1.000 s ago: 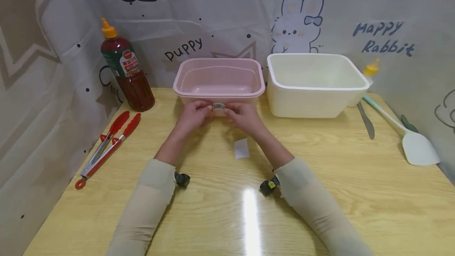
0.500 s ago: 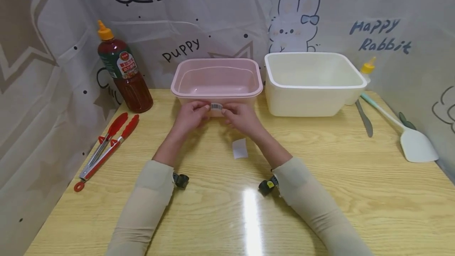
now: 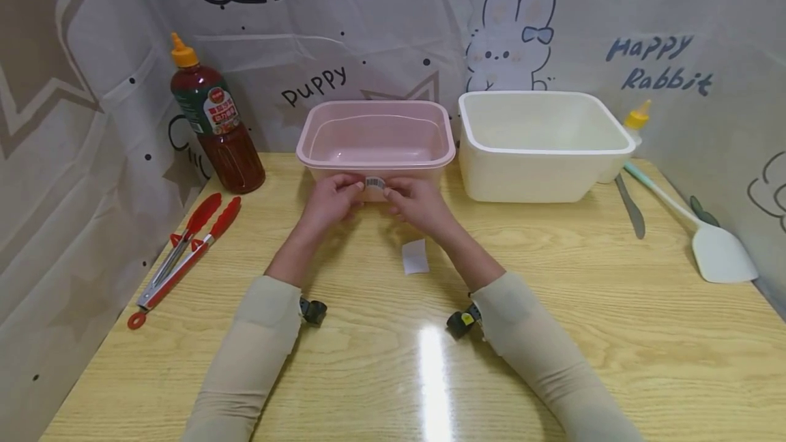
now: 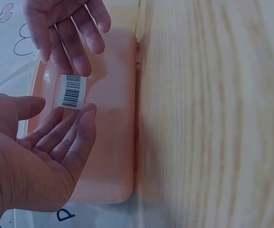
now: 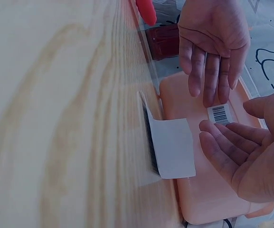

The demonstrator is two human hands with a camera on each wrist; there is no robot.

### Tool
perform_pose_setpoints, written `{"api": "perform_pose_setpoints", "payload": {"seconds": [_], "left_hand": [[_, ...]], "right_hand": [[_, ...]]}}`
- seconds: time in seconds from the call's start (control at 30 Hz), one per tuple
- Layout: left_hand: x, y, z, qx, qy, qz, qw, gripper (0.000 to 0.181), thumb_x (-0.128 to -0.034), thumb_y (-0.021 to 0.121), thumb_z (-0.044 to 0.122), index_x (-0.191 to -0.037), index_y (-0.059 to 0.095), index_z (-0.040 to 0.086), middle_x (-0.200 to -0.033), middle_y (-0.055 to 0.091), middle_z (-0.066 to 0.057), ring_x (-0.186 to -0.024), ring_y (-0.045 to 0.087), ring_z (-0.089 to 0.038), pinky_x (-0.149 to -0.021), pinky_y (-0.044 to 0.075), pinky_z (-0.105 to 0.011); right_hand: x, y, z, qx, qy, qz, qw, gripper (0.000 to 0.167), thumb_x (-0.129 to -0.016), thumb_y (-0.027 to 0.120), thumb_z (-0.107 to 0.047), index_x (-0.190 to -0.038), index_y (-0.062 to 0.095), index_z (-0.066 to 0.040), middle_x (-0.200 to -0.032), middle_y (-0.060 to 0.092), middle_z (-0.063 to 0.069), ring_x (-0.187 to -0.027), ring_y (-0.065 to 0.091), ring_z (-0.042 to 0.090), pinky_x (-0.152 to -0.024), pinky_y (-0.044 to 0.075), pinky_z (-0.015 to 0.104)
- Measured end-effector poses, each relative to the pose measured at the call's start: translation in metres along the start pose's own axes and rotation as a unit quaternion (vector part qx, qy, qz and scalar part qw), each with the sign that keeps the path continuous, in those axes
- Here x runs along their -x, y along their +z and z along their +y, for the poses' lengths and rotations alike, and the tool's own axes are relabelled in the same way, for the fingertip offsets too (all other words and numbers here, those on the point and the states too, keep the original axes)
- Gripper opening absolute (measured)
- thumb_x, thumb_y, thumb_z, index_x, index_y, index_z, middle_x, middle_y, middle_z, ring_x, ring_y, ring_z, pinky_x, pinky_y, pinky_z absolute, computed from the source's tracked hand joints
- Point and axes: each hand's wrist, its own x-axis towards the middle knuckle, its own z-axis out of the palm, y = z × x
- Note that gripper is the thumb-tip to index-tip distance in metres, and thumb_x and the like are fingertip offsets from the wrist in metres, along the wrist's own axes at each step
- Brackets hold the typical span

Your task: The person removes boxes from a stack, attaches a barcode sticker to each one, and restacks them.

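Observation:
A small white barcode sticker (image 4: 73,91) lies against the front wall of the pink plastic bin (image 3: 376,164). At the sticker's left end are the fingertips of my left hand (image 3: 331,200), its fingers fairly straight and the thumb held off, as the left wrist view shows. My right hand (image 3: 420,203) is opposite, its extended fingertips at the other end of the sticker. In the right wrist view, my right hand (image 5: 255,152) has its thumb raised away from the fingers. Below the hands, a small white piece of paper (image 3: 415,256) rests on the table with a raised edge.
To the right of the pink bin stands a larger cream bin (image 3: 528,176). A red sauce bottle (image 3: 217,131) and red-handled tongs (image 3: 184,258) are at the left. A knife (image 3: 631,209), a white spatula (image 3: 723,251) and a yellow-capped bottle (image 3: 637,118) are at the right.
The head view shifts slightly. Both hands stay at the sticker on the bin's front, and I see no clear movement of anything else.

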Motion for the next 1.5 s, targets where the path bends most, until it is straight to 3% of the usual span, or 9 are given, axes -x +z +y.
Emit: {"api": "perform_pose_setpoints", "payload": {"seconds": [0.3, 0.47, 0.63, 0.8, 0.87, 1.07, 1.2, 1.5], "left_hand": [[0.001, 0.0, -0.004, 0.002, -0.006, 0.001, 1.0, 0.036, -0.1039, 0.057, 0.024, -0.134, 0.062, 0.004, -0.133, 0.066, -0.017, -0.111, 0.067, -0.038, -0.08, 0.058, -0.043], [0.002, -0.001, -0.005, 0.001, -0.005, 0.002, 1.0, 0.037, -0.1039, 0.057, 0.025, -0.134, 0.062, 0.004, -0.133, 0.067, -0.016, -0.111, 0.067, -0.039, -0.082, 0.058, -0.046], [0.002, -0.001, -0.006, -0.011, -0.004, 0.008, 0.9999, 0.036, -0.1038, 0.057, 0.026, -0.132, 0.063, 0.004, -0.132, 0.066, -0.017, -0.111, 0.068, -0.038, -0.082, 0.058, -0.046], [0.001, 0.001, -0.006, -0.052, 0.008, 0.024, 0.9983, 0.034, -0.1022, 0.059, 0.025, -0.122, 0.067, -0.001, -0.115, 0.069, -0.019, -0.091, 0.069, -0.033, -0.067, 0.056, -0.031], [0.002, 0.002, -0.005, -0.053, 0.009, 0.012, 0.9985, 0.035, -0.1022, 0.059, 0.025, -0.125, 0.065, -0.001, -0.113, 0.07, -0.019, -0.086, 0.067, -0.031, -0.065, 0.055, -0.028], [0.005, 0.002, 0.0, -0.036, -0.004, -0.037, 0.9987, 0.046, -0.1039, 0.056, 0.028, -0.144, 0.053, 0.007, -0.126, 0.069, -0.019, -0.094, 0.069, -0.038, -0.064, 0.054, -0.027], [0.007, 0.001, 0.0, -0.038, -0.011, -0.038, 0.9985, 0.046, -0.104, 0.055, 0.029, -0.146, 0.053, 0.009, -0.128, 0.068, -0.018, -0.098, 0.07, -0.039, -0.066, 0.054, -0.027], [0.006, 0.004, 0.004, -0.047, -0.016, -0.035, 0.9981, 0.047, -0.1038, 0.057, 0.032, -0.146, 0.053, 0.013, -0.13, 0.068, -0.013, -0.101, 0.07, -0.04, -0.071, 0.055, -0.033]], "right_hand": [[0.001, 0.003, 0.0, 0.003, 0.002, -0.005, 1.0, 0.038, -0.103, 0.057, -0.017, -0.134, 0.061, 0.005, -0.122, 0.069, 0.026, -0.094, 0.069, 0.048, -0.081, 0.059, 0.056], [0.0, 0.004, 0.0, 0.007, 0.002, -0.007, 0.9999, 0.04, -0.103, 0.057, -0.018, -0.136, 0.059, 0.004, -0.123, 0.069, 0.024, -0.094, 0.069, 0.047, -0.081, 0.06, 0.056], [-0.002, 0.003, 0.001, 0.021, 0.0, -0.009, 0.9997, 0.041, -0.103, 0.056, -0.02, -0.137, 0.059, 0.003, -0.12, 0.07, 0.024, -0.092, 0.069, 0.044, -0.068, 0.06, 0.033], [-0.003, 0.003, 0.002, 0.016, -0.001, -0.012, 0.9998, 0.04, -0.103, 0.056, -0.019, -0.137, 0.059, 0.003, -0.118, 0.07, 0.024, -0.091, 0.068, 0.045, -0.06, 0.053, 0.021], [-0.004, 0.003, 0.002, 0.013, -0.003, -0.012, 0.9998, 0.04, -0.103, 0.057, -0.018, -0.136, 0.059, 0.003, -0.117, 0.07, 0.025, -0.091, 0.067, 0.046, -0.059, 0.052, 0.02], [-0.003, 0.001, 0.0, 0.015, -0.008, -0.017, 0.9997, 0.04, -0.103, 0.057, -0.02, -0.136, 0.059, 0.003, -0.115, 0.07, 0.03, -0.084, 0.068, 0.038, -0.059, 0.051, 0.02], [-0.002, 0.0, 0.0, 0.022, -0.006, -0.021, 0.9995, 0.042, -0.103, 0.057, -0.021, -0.138, 0.058, 0.002, -0.116, 0.07, 0.027, -0.083, 0.068, 0.031, -0.06, 0.052, 0.021], [0.002, -0.003, -0.001, 0.021, -0.009, -0.033, 0.9992, 0.044, -0.104, 0.057, -0.019, -0.142, 0.053, 0.002, -0.12, 0.068, 0.03, -0.087, 0.067, 0.043, -0.061, 0.054, 0.025]]}}
